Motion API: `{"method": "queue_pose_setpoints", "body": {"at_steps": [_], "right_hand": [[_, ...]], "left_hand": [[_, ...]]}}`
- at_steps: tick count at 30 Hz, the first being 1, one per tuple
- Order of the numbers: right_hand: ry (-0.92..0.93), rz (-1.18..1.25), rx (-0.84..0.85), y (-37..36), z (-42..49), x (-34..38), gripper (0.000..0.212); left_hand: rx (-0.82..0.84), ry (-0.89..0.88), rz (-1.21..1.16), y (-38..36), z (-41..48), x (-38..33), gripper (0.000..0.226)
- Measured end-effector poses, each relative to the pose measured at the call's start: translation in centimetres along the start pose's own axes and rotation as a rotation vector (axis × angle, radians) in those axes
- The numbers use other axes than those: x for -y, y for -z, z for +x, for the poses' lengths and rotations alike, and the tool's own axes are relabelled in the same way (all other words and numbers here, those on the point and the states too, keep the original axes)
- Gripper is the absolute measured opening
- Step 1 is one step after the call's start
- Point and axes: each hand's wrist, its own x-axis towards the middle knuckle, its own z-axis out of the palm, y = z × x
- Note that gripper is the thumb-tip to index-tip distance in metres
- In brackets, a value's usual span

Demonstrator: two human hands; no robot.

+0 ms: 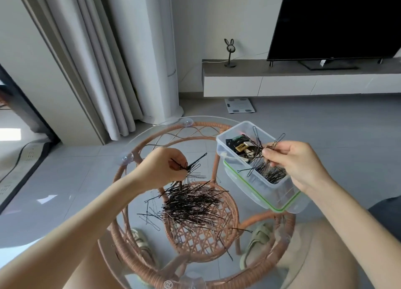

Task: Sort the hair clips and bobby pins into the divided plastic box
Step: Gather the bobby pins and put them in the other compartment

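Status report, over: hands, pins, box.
Left hand pinching bobby pins above the pile. Right hand holding pins over the plastic box; clips far compartment, pins near. Nothing in the way.

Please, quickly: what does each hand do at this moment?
Left hand: closed on some bobby pins above the pile.
Right hand: closed on a few hairpins over the plastic box.

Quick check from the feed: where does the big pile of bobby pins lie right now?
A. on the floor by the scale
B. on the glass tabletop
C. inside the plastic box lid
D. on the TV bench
B: the pile of bobby pins rests on the glass tabletop over the wicker frame, below the left hand and beside the plastic box.
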Motion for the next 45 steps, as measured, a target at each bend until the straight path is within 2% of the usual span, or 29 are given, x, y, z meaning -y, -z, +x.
{"method": "queue_pose_setpoints", "body": {"at_steps": [5, 7, 10, 12, 17, 20, 22, 27, 30, 34, 37, 41, 45], "right_hand": [[-0.062, -0.032, 0.042, 4.8, 1.9, -0.1, 0.014], [-0.082, -0.111, 0.080, 6.1, 2.7, -0.3, 0.012], [-0.047, -0.272, 0.152, 6.9, 3.8, -1.1, 0.020], [-0.004, -0.417, 0.218, 6.9, 4.3, -1.5, 0.022], [0.067, -0.976, 0.497, 6.2, 5.6, -2.4, 0.009], [0.069, -1.112, 0.545, 5.7, 5.6, -1.8, 0.029], [0.061, -1.118, 0.528, 5.8, 5.7, -1.4, 0.038], [0.003, -1.014, 0.478, 6.6, 5.2, -1.3, 0.027], [0.034, -0.934, 0.346, 7.2, 5.0, -2.2, 0.015], [0.067, -0.715, 0.148, 8.4, 4.7, -3.4, 0.014], [0.023, -0.594, 0.065, 8.4, 4.4, -3.5, 0.026], [0.030, -0.712, 0.084, 8.1, 4.5, -3.4, 0.037], [0.071, -0.923, 0.157, 7.5, 3.8, -2.9, 0.046]], "left_hand": [[0.031, -0.033, -0.028, -0.3, 0.6, -2.9, 0.010], [0.023, -0.057, -0.022, -0.6, 1.1, -4.1, 0.012], [0.023, -0.088, -0.061, -1.4, 2.0, -5.6, 0.020], [0.048, -0.104, -0.078, -2.0, 2.4, -6.4, 0.018], [0.078, -0.158, -0.065, -3.6, 3.5, -8.4, 0.014], [0.102, -0.184, -0.093, -4.6, 4.2, -9.9, 0.020], [0.115, -0.202, -0.097, -5.5, 4.8, -10.9, 0.017], [0.140, -0.223, -0.069, -8.9, 6.7, -12.9, 0.012], [0.130, -0.228, -0.004, -11.3, 7.8, -13.2, 0.014], [0.113, -0.258, 0.130, -13.8, 9.0, -13.2, 0.016], [0.128, -0.278, 0.222, -15.0, 9.2, -13.1, 0.017], [0.227, -0.312, 0.377, -15.8, 9.5, -12.5, 0.018], [0.352, -0.353, 0.466, -15.2, 9.7, -12.4, 0.031]]}}
